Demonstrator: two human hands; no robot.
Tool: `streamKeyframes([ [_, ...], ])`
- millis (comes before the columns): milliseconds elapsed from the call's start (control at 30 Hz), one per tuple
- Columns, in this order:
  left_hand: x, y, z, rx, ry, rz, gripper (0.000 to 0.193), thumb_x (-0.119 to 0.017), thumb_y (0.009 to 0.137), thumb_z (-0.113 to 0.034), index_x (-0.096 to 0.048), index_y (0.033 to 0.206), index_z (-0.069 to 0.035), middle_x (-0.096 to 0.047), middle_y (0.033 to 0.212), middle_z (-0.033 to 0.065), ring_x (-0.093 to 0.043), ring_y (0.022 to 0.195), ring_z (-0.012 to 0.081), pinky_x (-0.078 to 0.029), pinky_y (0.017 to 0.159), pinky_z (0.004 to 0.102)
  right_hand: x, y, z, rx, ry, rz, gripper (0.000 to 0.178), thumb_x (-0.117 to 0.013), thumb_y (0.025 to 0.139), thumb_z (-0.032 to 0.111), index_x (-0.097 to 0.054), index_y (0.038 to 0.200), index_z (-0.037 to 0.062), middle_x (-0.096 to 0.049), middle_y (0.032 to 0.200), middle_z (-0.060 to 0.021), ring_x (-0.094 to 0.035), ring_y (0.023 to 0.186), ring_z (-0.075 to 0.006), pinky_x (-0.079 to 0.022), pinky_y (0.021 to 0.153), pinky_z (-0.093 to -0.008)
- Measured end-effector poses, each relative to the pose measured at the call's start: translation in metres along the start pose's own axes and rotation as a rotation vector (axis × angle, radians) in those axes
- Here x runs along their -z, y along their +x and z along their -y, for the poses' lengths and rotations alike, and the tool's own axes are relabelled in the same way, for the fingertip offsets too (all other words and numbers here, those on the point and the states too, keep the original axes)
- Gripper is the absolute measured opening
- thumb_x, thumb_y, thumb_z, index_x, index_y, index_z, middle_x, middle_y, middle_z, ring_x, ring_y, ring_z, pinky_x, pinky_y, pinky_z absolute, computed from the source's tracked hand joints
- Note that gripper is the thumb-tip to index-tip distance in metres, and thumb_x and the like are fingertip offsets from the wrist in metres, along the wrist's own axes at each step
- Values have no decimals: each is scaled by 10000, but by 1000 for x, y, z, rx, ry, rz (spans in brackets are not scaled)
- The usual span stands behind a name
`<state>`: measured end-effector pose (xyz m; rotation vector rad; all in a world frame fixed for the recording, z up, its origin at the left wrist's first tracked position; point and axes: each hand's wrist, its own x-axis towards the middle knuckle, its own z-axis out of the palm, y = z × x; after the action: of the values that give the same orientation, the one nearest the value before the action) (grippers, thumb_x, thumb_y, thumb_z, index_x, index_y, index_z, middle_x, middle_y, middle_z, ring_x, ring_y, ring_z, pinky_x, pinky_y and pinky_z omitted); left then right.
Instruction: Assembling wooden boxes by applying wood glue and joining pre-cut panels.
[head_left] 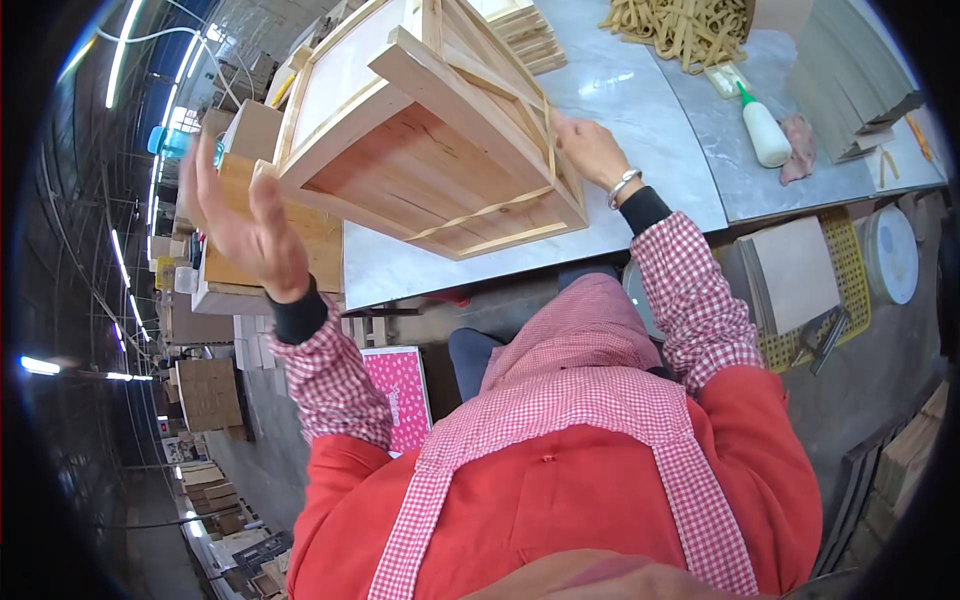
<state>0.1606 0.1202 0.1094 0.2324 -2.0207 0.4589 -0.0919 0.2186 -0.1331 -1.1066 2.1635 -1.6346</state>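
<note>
A pale wooden crate [440, 165] stands tilted on the table, with crossed slats on its right side and a reddish-brown panel facing me. Around its lower part runs a slightly twisted tan rubber band [490, 212]. My right hand [595, 152], with a silver bangle at the wrist, is at the crate's right side, its curled fingers closed on the band; the fingertips are partly hidden. Raised beside the crate's left corner is my left hand [245, 225], fingers spread, holding nothing and a little blurred by motion.
The marble-patterned table [640, 120] carries a heap of tan rubber bands [680, 30], a white glue bottle [765, 135] with a green nozzle, and stacked boards [850, 75]. Below, at right, is a yellow plastic basket [845, 260]. A pink patterned box [397, 395] sits on the floor.
</note>
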Motion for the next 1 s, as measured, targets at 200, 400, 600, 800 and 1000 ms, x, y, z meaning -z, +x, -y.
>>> streamKeyframes([
  [200,-59,79,-27,-309,-360,627,365,-542,943,-311,-597,1199,-56,-553,1292,147,-312,1379,295,-258,1104,431,-33,26,-15,65,102,59,334,-471,880,254,-605,793,-39,-584,710,-246,-578,697,-408,-461,636,-419],
  [400,-67,87,-61,70,-733,833,233,-569,922,-224,-638,1039,-35,-642,1089,124,-505,1148,238,-420,937,378,20,99,49,329,144,-334,304,-488,871,226,-544,749,-47,-547,674,-242,-539,616,-409,-412,554,-429],
  [600,-104,75,-30,-427,-1291,318,210,-530,933,-177,-600,966,18,-654,947,124,-606,855,192,-479,810,322,33,-10,98,366,243,-131,261,-502,906,155,-491,733,-40,-453,618,-210,-443,517,-307,-369,510,-367],
  [800,-59,84,-56,-102,-645,461,271,-560,923,-217,-604,1046,21,-632,958,137,-629,873,228,-490,796,307,59,-53,145,647,220,-290,49,-615,840,37,-633,859,-4,-601,724,-134,-547,596,-234,-465,606,-333],
  [1000,-31,30,-10,65,-850,-443,236,-571,918,-158,-603,1078,12,-640,988,103,-629,885,159,-492,774,262,61,2,184,899,78,-256,151,-672,833,27,-668,976,-21,-659,922,-103,-631,799,-190,-501,723,-272],
])
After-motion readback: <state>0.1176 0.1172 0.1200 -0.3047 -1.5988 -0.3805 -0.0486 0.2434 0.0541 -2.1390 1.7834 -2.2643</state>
